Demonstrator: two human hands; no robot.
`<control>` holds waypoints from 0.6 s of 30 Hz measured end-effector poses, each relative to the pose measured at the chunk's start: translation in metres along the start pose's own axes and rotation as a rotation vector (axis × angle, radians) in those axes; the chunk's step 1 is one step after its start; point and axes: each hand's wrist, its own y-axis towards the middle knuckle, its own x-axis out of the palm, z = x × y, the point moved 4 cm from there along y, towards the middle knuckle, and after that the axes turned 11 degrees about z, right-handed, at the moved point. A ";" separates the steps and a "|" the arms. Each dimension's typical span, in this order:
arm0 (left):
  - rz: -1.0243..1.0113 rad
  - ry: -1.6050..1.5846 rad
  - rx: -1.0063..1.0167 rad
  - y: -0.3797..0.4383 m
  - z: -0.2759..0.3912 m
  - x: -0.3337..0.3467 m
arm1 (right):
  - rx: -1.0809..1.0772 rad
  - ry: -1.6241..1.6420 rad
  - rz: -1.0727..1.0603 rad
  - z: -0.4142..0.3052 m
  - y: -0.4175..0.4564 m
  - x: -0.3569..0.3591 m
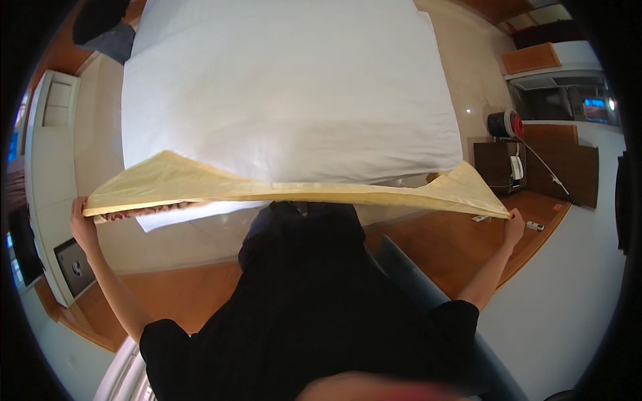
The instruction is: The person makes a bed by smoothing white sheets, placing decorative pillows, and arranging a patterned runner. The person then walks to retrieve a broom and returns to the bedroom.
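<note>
Before me, a yellow cloth (351, 193) is stretched sideways between both hands, above the near edge of a bed covered by a white sheet (301, 90). My left hand (84, 223) grips its left corner, and my right hand (514, 228) grips its right corner. Two peaks of the cloth rise near the ends, while its middle is a narrow folded band. Under the left end shows a patterned underside, with a white piece of fabric (170, 215) hanging below it.
At right stand a dark cabinet (484, 160) with a white telephone (516, 168) and a black-and-red bucket (501, 124). A remote control (535, 226) lies near my right hand. White furniture (52, 150) lines the left side; a dark grey object (113, 42) stands by the bed's far left.
</note>
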 end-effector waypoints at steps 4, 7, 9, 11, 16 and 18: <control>-0.076 0.069 -0.017 -0.015 0.015 -0.010 | -0.012 -0.032 0.037 -0.014 0.015 -0.028; -0.115 -0.010 -0.006 -0.031 -0.004 -0.014 | -0.050 0.005 0.117 0.005 0.043 -0.019; -0.085 0.033 -0.059 -0.043 0.005 -0.017 | -0.039 0.083 0.131 0.018 0.058 -0.005; -0.085 0.041 -0.146 -0.056 0.014 -0.016 | 0.009 0.195 0.112 0.023 0.068 0.014; 0.087 -0.374 -0.655 -0.137 -0.005 0.062 | -0.166 0.345 0.076 -0.012 0.106 0.101; -0.118 -0.140 -0.449 -0.122 0.024 0.106 | -0.169 0.329 -0.076 -0.023 0.113 0.148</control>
